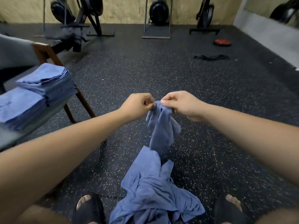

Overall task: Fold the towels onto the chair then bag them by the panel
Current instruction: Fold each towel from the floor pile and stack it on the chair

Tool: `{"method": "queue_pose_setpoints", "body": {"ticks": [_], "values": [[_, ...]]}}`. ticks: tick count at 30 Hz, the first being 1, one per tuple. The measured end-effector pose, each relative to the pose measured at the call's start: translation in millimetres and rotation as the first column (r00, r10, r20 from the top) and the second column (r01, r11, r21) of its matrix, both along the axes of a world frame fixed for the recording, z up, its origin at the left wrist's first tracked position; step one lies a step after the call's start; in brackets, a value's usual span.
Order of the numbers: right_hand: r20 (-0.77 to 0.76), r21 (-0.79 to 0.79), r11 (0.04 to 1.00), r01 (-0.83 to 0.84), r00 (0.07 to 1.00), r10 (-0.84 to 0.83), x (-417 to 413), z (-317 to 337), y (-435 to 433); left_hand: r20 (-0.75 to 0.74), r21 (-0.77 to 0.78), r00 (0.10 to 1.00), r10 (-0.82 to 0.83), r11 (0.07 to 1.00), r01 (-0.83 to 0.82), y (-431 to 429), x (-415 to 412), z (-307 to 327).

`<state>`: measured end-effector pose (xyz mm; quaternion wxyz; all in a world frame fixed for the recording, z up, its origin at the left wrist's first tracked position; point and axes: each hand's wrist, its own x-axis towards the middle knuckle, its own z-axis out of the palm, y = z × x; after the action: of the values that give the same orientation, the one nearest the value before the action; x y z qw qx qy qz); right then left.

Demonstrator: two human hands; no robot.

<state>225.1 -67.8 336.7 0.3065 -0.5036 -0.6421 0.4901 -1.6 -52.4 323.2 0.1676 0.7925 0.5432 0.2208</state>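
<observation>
Left hand (137, 105) and right hand (179, 103) together mid-frame, both pinching blue towel (161, 126); folded stack (47, 81) on chair (48, 52) left.

Your left hand (137, 105) and right hand (179, 104) pinch one towel (161, 126) together; it hangs below the grip. Under it, between your feet (88, 201), a heap of towels (153, 191) lies on the floor (145, 70). Left of the grip, folded towels (47, 80) sit stacked on the chair (53, 55); exercise machines (158, 12) stand far beyond.

A blue towel (161, 126) is pinched at its top edge by the left hand (137, 105) and right hand (179, 103); folded towels (43, 88) are stacked on the chair (48, 52).
</observation>
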Motion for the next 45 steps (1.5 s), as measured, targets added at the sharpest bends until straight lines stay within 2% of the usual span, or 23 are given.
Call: {"method": "queue_pose_setpoints", "body": {"ticks": [5,10,13,16,22,24,29,34,40,45], "values": [[-0.011,0.139,0.990,0.015,1.000,-0.014,19,59,-13,0.212,0.016,0.977,-0.022,1.000,0.019,-23,21,53],[-0.085,0.239,0.970,0.044,0.996,-0.024,30,87,-30,0.329,-0.026,0.939,-0.104,0.993,0.118,-47,42,80],[-0.139,0.232,0.972,0.034,0.990,-0.002,29,90,-40,0.277,0.003,0.950,-0.142,0.989,0.147,-58,51,87],[-0.200,0.220,0.975,0.036,0.980,0.009,29,91,-47,0.289,-0.015,0.942,-0.173,0.983,0.185,-65,55,88],[-0.181,0.197,0.980,-0.020,0.982,0.056,36,92,-56,0.252,0.023,0.949,-0.192,0.981,0.192,-63,50,82],[-0.162,0.206,0.978,-0.016,0.985,0.051,41,92,-56,0.227,0.043,0.961,-0.159,0.987,0.153,-57,43,81],[-0.060,0.264,0.964,0.022,0.998,-0.006,56,90,-51,0.035,0.125,0.994,-0.106,0.987,0.101,-39,19,75],[0.004,0.305,0.950,0.060,0.998,-0.064,69,83,-44,-0.062,0.196,0.998,-0.017,0.980,0.029,-20,-3,70],[0.098,0.368,0.923,0.116,0.982,-0.163,80,78,-37,-0.146,0.168,0.988,0.055,0.985,-0.030,3,-33,64],[0.135,0.390,0.903,0.183,0.958,-0.252,94,73,-29,-0.154,0.138,0.980,0.124,0.985,-0.103,17,-67,58]]}}
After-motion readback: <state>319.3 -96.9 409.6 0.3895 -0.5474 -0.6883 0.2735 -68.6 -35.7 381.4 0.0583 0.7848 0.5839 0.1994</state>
